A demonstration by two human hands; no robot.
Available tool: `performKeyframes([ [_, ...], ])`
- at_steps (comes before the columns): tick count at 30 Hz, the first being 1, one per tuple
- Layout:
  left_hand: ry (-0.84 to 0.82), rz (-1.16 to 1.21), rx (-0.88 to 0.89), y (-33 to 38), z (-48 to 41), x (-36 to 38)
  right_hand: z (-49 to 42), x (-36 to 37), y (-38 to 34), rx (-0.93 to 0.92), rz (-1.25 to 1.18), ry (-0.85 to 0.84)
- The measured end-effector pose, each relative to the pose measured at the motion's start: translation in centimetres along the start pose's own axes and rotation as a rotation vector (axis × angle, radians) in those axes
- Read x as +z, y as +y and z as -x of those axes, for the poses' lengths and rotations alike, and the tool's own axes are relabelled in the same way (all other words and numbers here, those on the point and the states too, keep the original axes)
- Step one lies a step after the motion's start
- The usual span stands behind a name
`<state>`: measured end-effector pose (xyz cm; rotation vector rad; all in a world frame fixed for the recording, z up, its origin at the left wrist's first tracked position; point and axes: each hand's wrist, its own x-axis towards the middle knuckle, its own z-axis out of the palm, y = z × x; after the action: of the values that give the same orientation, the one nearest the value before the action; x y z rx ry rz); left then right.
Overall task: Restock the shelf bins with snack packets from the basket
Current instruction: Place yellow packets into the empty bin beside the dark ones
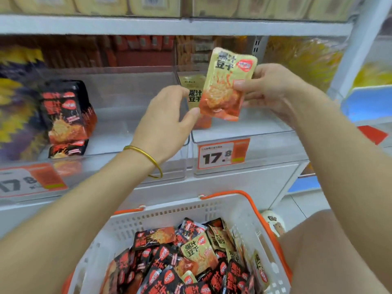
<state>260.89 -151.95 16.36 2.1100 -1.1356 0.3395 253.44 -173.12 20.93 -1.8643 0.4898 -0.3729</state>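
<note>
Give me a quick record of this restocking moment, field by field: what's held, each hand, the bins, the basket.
held item: beige packet, upright before the right bin
right hand: pinches the packet's right edge
left hand: thumb at its lower left corner; grip unclear
right bin: second packet, also beige, stands inside
left bin: black packets stacked at its left
basket: white, holding loose packets, black and beige

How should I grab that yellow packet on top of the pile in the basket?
Pinch the yellow packet by its top edge, coming straight down from above: it lies flat and face up on the black packets, and the basket walls block the sides.
</note>
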Motion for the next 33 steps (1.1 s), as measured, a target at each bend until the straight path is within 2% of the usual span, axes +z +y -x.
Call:
performKeyframes([
  [3, -0.047, -0.089, -0.019, -0.2, 0.0, 0.6, -3.4, 2.7, 1.5, 0.155, 0.191, -0.011],
  [7, -0.030, -0.112, -0.007, -0.1, 0.2, 0.7, -6.7, 5.4, 4.2, 0.280, 0.212, 0.039],
  [10, -0.030, -0.104, -0.009, -0.1, 0.3, 0.9, -8.4, 6.5, 4.9, 0.263, 0.261, 0.102],
  [17, -0.034, -0.092, -0.012, -0.2, 0.4, 0.9, -9.4, 8.1, 4.8, 0.128, 0.567, 0.176],
  [27, -0.027, -0.084, -0.005, -0.4, 0.4, 0.9, -9.2, 7.7, 4.9, 0.156, 0.695, 0.071],
  [30, -0.046, -0.087, -0.012, -0.7, 0.3, 1.0, -8.1, 7.3, 3.8, 0.177, 0.672, 0.076],
  [33, 0.042, -0.079, 0.065, -0.5, 1.4, 0.3, -4.4, 5.8, 1.3, 0.094, 0.535, 0.189],
])
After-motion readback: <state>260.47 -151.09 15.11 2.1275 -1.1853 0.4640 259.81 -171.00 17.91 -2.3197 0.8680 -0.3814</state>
